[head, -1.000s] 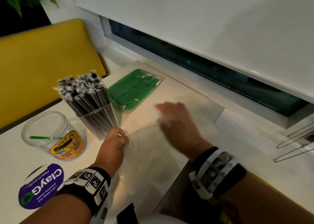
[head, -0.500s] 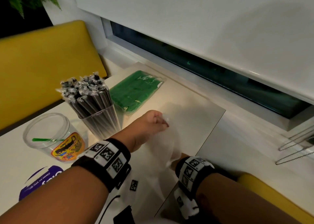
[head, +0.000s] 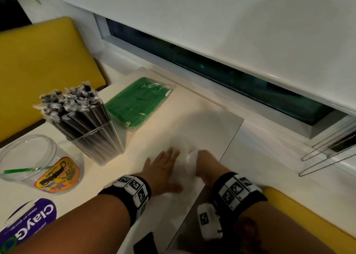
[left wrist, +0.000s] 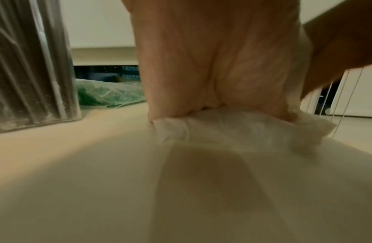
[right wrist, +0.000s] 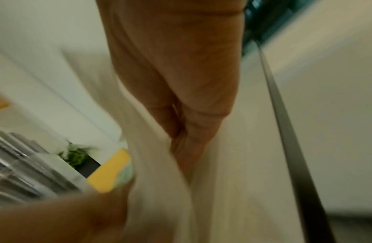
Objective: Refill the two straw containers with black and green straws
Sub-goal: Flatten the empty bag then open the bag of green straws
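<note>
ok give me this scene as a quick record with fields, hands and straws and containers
left hand: flat, pressing clear bag on table
right hand: grips the bag's far edge
black straws: fill square container
green straws: still in pack, lying behind the black ones
round jar: one green straw inside
lid: purple, on table near jar

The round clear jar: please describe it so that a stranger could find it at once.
Start at the white table, at its left edge. The round clear jar stands left of the square container of black straws. Only it has a colourful label and one green straw inside.
</note>
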Demonstrator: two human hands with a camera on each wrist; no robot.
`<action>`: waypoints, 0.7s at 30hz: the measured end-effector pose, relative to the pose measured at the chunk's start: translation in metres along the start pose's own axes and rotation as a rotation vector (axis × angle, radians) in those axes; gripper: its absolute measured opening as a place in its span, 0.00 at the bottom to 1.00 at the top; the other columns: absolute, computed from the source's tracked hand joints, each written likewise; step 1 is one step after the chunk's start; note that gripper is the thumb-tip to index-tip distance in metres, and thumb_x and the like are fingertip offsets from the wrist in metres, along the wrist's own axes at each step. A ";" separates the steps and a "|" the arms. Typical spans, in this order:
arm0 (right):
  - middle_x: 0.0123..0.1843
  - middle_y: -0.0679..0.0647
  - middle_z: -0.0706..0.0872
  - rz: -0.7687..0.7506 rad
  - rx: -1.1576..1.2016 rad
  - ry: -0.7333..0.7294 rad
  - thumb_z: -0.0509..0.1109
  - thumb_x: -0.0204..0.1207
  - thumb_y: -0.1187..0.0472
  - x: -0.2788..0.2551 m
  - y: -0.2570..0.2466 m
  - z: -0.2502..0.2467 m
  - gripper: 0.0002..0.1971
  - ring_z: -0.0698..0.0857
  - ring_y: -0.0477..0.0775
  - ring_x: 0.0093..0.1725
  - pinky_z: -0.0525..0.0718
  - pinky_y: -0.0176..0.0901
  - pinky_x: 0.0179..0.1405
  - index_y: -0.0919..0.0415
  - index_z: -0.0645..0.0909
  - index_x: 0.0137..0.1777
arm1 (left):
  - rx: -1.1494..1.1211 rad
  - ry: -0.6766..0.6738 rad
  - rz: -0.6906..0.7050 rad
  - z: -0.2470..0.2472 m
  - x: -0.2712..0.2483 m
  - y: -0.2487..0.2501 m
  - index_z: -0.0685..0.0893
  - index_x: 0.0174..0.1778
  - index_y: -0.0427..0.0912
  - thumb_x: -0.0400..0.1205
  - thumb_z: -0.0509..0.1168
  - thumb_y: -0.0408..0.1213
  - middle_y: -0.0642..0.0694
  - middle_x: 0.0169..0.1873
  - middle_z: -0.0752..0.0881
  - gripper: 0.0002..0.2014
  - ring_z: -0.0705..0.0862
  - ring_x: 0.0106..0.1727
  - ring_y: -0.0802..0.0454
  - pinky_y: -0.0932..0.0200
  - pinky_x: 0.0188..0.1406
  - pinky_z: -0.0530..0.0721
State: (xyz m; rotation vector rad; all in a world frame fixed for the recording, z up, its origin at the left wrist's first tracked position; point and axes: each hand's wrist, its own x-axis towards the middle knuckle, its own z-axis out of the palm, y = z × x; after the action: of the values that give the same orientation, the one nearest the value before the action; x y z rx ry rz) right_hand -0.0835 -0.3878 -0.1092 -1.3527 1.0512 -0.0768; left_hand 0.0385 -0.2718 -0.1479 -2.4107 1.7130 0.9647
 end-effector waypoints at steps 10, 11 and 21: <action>0.89 0.52 0.44 -0.499 -1.360 -0.338 0.70 0.73 0.35 -0.008 -0.013 0.010 0.53 0.42 0.56 0.87 0.41 0.63 0.84 0.50 0.40 0.87 | -0.007 0.017 -0.126 0.005 0.003 -0.007 0.39 0.87 0.57 0.67 0.69 0.72 0.42 0.87 0.36 0.61 0.39 0.88 0.40 0.34 0.85 0.47; 0.88 0.52 0.39 -0.447 -1.425 -0.364 0.71 0.69 0.31 -0.005 0.002 0.012 0.58 0.38 0.55 0.86 0.38 0.64 0.84 0.51 0.36 0.86 | -0.076 0.069 -0.150 0.000 -0.002 -0.009 0.45 0.87 0.53 0.63 0.72 0.71 0.41 0.87 0.47 0.63 0.49 0.88 0.38 0.37 0.84 0.56; 0.88 0.54 0.49 -0.428 -1.138 -0.291 0.74 0.66 0.32 0.001 0.022 0.021 0.57 0.42 0.54 0.87 0.37 0.59 0.84 0.53 0.47 0.87 | -1.439 0.352 -0.316 -0.047 -0.011 0.002 0.69 0.71 0.36 0.81 0.70 0.30 0.36 0.41 0.85 0.24 0.86 0.34 0.48 0.54 0.39 0.90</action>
State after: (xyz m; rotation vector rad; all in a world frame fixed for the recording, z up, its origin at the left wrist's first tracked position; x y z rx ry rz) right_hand -0.0804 -0.3663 -0.1303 -2.5061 0.4993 0.4570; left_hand 0.0561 -0.2804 -0.1042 -3.5598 0.4516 2.3291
